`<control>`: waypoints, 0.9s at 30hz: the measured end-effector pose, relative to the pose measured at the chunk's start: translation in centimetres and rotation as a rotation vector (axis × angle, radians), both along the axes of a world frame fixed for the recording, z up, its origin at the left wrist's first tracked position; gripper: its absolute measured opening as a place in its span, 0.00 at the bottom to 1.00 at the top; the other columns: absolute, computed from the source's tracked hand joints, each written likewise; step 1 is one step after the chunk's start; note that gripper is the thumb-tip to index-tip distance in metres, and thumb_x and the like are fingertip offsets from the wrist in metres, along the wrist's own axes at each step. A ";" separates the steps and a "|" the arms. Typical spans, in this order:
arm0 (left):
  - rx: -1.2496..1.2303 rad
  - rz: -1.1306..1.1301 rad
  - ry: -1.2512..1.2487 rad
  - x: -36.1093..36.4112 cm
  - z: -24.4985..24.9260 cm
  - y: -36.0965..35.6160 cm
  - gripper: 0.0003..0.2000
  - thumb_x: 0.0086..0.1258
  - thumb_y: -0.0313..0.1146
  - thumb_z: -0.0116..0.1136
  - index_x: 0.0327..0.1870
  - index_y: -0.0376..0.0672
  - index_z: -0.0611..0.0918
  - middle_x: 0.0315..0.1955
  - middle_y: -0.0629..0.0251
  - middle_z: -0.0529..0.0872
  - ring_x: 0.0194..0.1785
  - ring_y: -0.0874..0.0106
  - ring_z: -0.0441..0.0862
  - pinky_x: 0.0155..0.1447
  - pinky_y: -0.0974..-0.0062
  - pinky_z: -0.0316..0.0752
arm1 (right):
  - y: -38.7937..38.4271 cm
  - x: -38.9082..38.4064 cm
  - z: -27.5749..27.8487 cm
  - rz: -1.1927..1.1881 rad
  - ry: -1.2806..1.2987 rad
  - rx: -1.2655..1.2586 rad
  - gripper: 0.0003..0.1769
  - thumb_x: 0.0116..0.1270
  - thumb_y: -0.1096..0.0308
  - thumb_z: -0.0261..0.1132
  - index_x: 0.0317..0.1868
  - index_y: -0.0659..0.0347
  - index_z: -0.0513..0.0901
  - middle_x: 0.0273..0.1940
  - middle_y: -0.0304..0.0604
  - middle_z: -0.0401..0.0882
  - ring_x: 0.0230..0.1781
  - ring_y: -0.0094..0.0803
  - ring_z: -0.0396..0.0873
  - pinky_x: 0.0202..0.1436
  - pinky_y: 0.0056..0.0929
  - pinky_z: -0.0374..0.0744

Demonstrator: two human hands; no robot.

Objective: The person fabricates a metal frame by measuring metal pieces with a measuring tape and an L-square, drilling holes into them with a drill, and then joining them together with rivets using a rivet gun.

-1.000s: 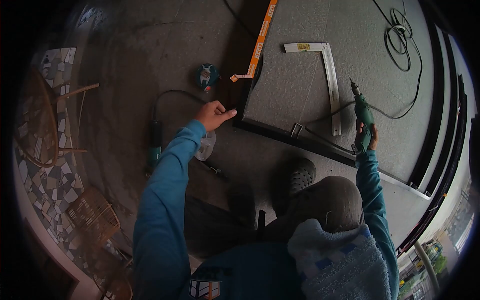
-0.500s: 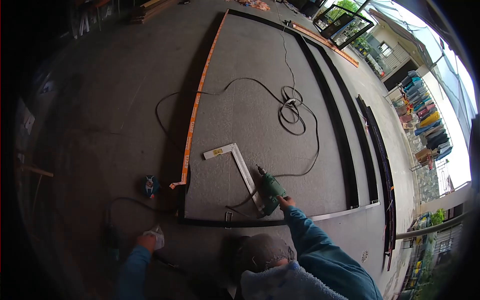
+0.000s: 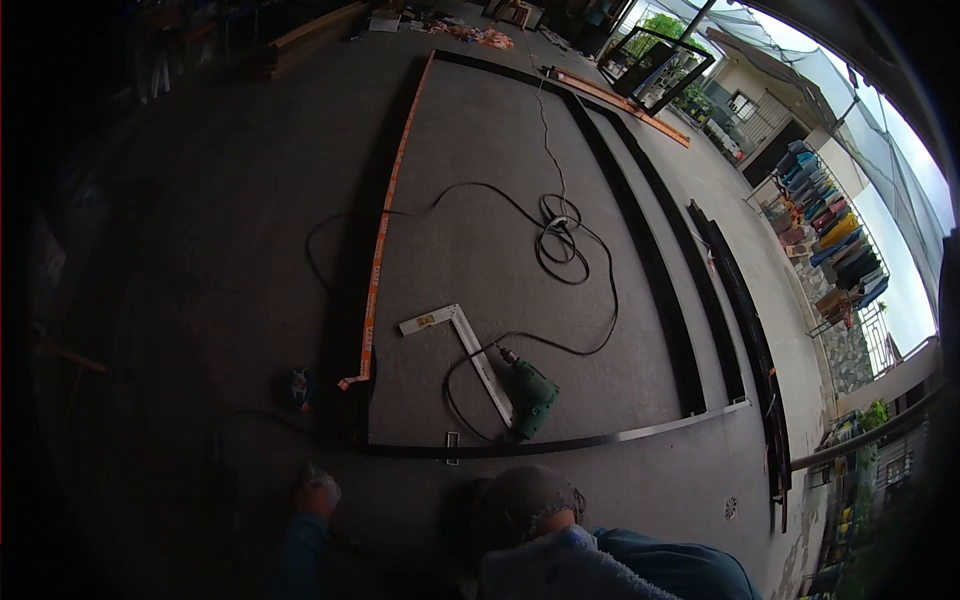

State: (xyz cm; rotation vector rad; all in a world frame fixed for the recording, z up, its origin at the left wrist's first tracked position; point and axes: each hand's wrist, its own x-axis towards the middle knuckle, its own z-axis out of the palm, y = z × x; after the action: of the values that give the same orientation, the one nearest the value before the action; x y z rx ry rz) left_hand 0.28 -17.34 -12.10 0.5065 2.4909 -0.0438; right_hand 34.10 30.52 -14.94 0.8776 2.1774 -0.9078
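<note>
My left hand (image 3: 316, 496) is low on the left, its fingers closed around a small whitish plastic bag (image 3: 327, 482); what the bag contains is too dark to make out. My right hand is out of sight, and just its blue sleeve (image 3: 670, 562) shows at the bottom. Just beyond that arm, a green power drill (image 3: 535, 397) lies on the floor inside a long black metal frame (image 3: 660, 270). The drill touches or nearly touches a steel try square (image 3: 482, 365), with its cord looping over the square. A small metal bracket-like piece (image 3: 453, 448) sits at the frame's near bar.
Orange printed tape (image 3: 375, 290) runs along the frame's left bar. A dark teal tool (image 3: 299, 388) lies left of it. Coiled cable (image 3: 560, 240) crosses the floor inside. Dark metal bars (image 3: 745, 310) lie to the right. A grey cap (image 3: 525, 505) and towel (image 3: 570, 565) fill the bottom middle.
My right hand has let go of the drill and drawn back out of view. The drill now lies on the floor, its cord shifted across the square. My left hand has moved slightly right.
</note>
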 end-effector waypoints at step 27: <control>-0.010 0.108 0.036 2.0 -0.9 0.2 0.08 0.62 0.31 0.55 0.37 0.39 0.83 0.40 0.53 0.82 0.44 0.58 0.80 0.49 0.61 0.76 | -10.4 -12.6 15.4 0.255 -0.693 -0.250 0.21 0.68 0.55 0.50 0.56 0.52 0.76 0.57 0.37 0.73 0.56 0.34 0.69 0.59 0.33 0.67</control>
State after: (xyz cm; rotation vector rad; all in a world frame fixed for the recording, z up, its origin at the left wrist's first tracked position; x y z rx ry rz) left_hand 2.33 -17.15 -12.99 0.3692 2.5481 -0.0235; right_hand 21.46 20.10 0.50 0.6438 1.4955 -0.6088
